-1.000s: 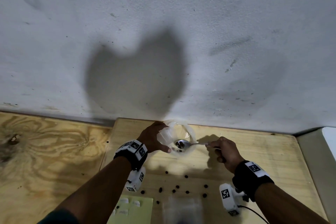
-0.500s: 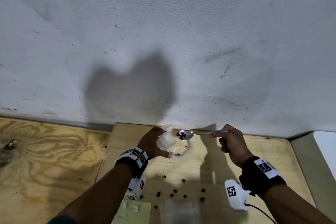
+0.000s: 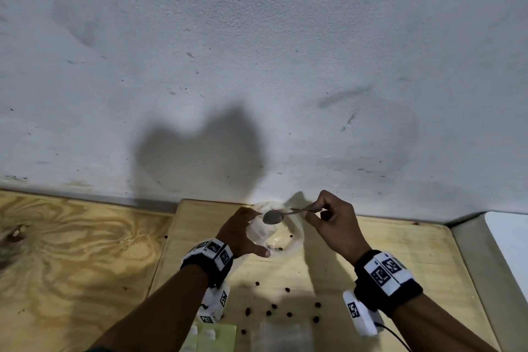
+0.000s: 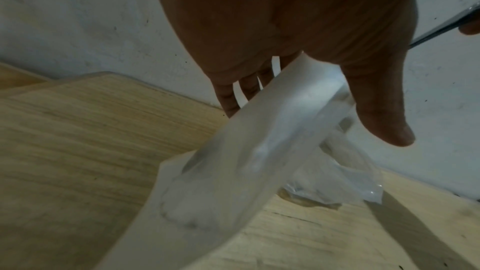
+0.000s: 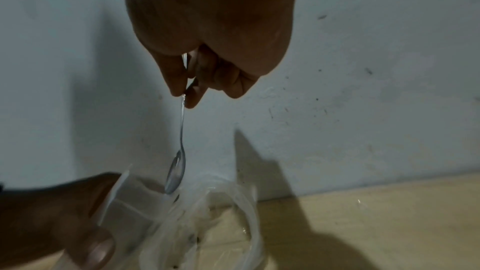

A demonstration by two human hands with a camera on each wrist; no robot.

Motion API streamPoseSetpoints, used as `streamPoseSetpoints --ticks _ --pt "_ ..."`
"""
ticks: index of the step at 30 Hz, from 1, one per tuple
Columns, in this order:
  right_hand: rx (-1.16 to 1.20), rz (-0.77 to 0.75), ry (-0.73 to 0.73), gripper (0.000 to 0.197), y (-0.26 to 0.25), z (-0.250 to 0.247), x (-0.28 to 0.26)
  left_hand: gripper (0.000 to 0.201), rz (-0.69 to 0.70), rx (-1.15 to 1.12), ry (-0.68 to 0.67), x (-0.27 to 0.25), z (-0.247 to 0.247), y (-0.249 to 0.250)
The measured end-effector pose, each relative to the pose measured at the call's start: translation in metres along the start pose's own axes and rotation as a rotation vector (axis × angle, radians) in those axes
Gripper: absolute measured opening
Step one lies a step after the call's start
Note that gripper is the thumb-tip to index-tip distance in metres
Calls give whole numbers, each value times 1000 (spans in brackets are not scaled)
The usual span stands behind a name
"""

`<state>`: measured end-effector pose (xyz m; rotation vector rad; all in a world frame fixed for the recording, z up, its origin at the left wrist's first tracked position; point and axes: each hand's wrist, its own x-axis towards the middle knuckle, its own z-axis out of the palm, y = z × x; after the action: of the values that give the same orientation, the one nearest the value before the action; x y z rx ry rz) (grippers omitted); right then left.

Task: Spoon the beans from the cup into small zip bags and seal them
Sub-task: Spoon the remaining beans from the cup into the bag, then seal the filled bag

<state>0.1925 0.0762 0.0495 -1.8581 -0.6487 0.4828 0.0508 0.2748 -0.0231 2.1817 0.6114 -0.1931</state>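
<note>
My left hand (image 3: 237, 234) holds a small clear zip bag (image 3: 257, 230) upright with its mouth open, just left of the clear plastic cup (image 3: 295, 233). The cup stands at the table's far edge by the wall, with a few dark beans in its bottom. My right hand (image 3: 334, 223) pinches the handle of a metal spoon (image 3: 273, 216). The spoon's bowl (image 5: 176, 174) is tipped down at the bag's mouth (image 5: 135, 202) and looks empty. In the left wrist view the bag (image 4: 259, 151) hangs between fingers and thumb.
Several loose beans (image 3: 274, 306) lie on the light wooden board (image 3: 385, 251) between my forearms. Another clear bag (image 3: 281, 334) and a green sheet (image 3: 217, 337) sit at the near edge. The white wall (image 3: 257, 66) rises directly behind the cup.
The spoon came up out of the cup carrying beans and moved left to the bag's mouth. Its bowl now looks empty. My left hand kept holding the bag.
</note>
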Motion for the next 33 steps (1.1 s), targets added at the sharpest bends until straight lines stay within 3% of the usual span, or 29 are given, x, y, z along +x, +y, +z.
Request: streamPoseSetpoints --ticks 4,6,14,17,18,20,22,24,26,28,31,33 --pt "86 101 281 38 13 -18 2 103 36 -20 16 -8 2 -3" --pt "107 166 339 32 23 -21 -2 104 29 -33 28 -14 1 -5" --pt "9 403 172 16 49 17 -9 97 -11 -67 104 -36 -13 5" --pt "-277 461 100 10 44 14 -4 98 16 -104 125 -41 -22 12" --pt "-404 478 78 24 40 9 -4 98 36 -100 133 -44 -26 15" --pt "-515 434 112 52 23 -1 -7 99 84 -98 142 -49 -34 22" --pt "-465 239 159 39 -7 -6 -9 103 135 -84 136 -54 -43 31" --pt "-253 110 -5 17 -44 -4 -12 103 187 -90 109 -57 -50 40" --pt "-63 155 -281 18 -85 2 -18 97 227 -118 85 -60 -55 52" --pt "-43 215 -459 27 -116 7 -22 93 232 -162 58 -60 -57 62" --pt "-166 200 -496 31 -140 10 -25 85 198 -161 33 -58 -60 74" --pt "-165 185 -427 28 -143 8 -25 97 199 -135 8 -56 -62 73"
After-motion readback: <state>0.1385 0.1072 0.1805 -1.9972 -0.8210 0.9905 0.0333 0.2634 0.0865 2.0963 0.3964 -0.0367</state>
